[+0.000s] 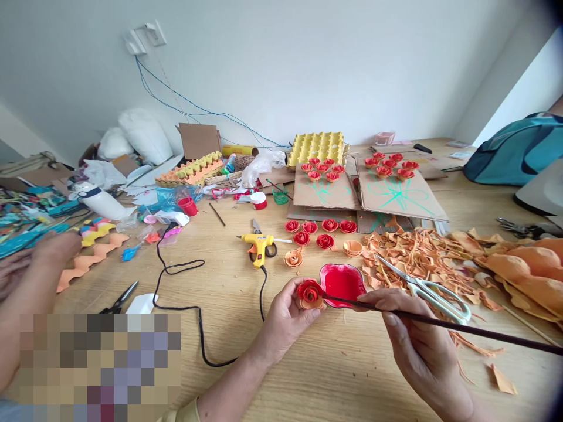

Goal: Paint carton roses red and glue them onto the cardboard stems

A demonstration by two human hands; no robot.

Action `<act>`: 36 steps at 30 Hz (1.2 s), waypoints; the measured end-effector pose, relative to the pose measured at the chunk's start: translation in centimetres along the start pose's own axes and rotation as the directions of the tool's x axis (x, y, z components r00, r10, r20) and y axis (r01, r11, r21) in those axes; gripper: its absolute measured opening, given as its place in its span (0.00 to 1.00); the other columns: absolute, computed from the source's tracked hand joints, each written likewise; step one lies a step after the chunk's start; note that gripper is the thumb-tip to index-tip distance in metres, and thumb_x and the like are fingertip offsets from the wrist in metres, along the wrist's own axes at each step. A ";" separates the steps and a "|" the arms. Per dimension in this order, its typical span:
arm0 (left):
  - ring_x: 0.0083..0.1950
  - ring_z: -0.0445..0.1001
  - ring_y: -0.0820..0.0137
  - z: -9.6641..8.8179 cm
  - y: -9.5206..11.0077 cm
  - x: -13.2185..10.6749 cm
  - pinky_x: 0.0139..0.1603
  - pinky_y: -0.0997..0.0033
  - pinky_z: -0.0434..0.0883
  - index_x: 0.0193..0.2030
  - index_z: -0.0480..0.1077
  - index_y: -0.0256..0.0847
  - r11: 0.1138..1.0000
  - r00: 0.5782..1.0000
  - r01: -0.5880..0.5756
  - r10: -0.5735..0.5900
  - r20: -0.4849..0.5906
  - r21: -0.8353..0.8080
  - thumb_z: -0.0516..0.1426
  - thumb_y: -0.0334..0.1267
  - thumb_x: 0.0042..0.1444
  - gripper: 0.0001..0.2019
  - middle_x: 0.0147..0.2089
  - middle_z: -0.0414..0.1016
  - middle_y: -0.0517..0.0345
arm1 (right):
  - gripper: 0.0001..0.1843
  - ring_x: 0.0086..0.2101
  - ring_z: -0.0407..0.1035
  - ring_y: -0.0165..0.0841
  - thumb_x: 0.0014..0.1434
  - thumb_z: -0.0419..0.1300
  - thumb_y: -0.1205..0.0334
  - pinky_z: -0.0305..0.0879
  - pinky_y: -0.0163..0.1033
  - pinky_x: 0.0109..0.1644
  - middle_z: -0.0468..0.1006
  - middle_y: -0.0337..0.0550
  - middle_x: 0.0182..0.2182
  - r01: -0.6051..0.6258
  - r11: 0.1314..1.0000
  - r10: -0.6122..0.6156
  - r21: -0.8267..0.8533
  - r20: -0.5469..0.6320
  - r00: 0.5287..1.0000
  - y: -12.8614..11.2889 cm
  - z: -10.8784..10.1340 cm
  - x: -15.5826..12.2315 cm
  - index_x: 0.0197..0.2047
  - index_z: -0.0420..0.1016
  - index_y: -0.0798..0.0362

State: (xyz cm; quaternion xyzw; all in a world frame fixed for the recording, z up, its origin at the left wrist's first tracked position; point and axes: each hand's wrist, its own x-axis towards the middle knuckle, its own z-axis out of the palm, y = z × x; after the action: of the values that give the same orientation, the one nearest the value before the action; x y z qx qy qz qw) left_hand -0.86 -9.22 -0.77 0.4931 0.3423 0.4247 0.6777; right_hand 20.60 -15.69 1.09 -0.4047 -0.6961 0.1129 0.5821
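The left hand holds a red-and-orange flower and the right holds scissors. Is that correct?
Not quite: in the head view, the right hand holds a long, dark brush; the pale-handled scissors lie on the table. The left hand does hold the red-and-orange flower.

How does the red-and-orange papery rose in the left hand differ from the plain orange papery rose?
The red-and-orange rose has red petals over an orange base; the plain orange rose looks orange throughout. The left hand holds the red-and-orange rose; the plain orange rose rests on the wooden table. Both have curled, layered petals.
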 end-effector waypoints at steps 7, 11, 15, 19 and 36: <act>0.42 0.79 0.69 0.0 0.3 -0.1 0.52 0.67 0.73 0.50 0.70 0.40 1.000 1.000 0.026 -0.026 -0.003 -0.005 0.73 0.47 0.47 0.27 0.48 0.80 0.53 | 0.13 0.42 0.80 0.36 0.69 0.53 0.74 0.78 0.41 0.47 0.81 0.46 0.42 -0.026 0.999 0.026 0.036 -0.007 1.000 0.2 -0.1 -0.4 0.50 0.69 0.48; 0.44 0.79 0.69 0.0 0.2 -0.1 0.54 0.66 0.73 0.51 0.70 0.40 0.999 1.000 0.025 -0.025 0.013 0.027 0.73 0.46 0.48 0.27 0.47 0.79 0.54 | 0.12 0.42 0.81 0.38 0.69 0.54 0.73 0.78 0.43 0.46 0.82 0.46 0.42 -0.008 0.999 0.010 0.032 -0.059 0.998 0.0 0.0 -0.3 0.49 0.70 0.48; 0.44 0.79 0.69 0.1 0.1 -0.1 0.53 0.66 0.74 0.50 0.70 0.40 0.999 0.999 0.028 -0.029 0.021 0.043 0.72 0.47 0.49 0.27 0.47 0.79 0.54 | 0.11 0.44 0.80 0.38 0.68 0.54 0.73 0.77 0.42 0.46 0.82 0.47 0.42 0.000 1.000 -0.001 -0.009 -0.030 1.000 0.0 0.0 -0.2 0.48 0.71 0.48; 0.43 0.77 0.69 0.2 0.4 -0.2 0.54 0.65 0.73 0.51 0.69 0.40 0.998 1.000 0.005 -0.004 -0.008 0.059 0.72 0.48 0.48 0.27 0.48 0.78 0.52 | 0.13 0.42 0.80 0.37 0.68 0.53 0.74 0.77 0.42 0.46 0.81 0.47 0.44 -0.011 1.000 0.011 0.001 0.030 0.999 -0.1 -0.1 -0.3 0.49 0.70 0.48; 0.53 0.77 0.63 -0.1 -0.3 -0.2 0.58 0.64 0.73 0.51 0.71 0.40 0.971 0.992 -0.080 0.098 -0.074 0.226 0.68 0.35 0.49 0.22 0.51 0.78 0.51 | 0.12 0.43 0.80 0.39 0.68 0.55 0.72 0.78 0.44 0.46 0.82 0.47 0.43 -0.014 0.999 0.013 -0.032 -0.037 0.999 0.3 -0.3 -0.4 0.49 0.72 0.48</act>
State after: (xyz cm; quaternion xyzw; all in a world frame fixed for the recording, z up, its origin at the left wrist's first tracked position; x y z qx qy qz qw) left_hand -0.96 -9.39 -1.08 0.5626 0.3936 0.4340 0.5833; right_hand 21.03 -15.84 0.72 -0.4206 -0.6842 0.0982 0.5877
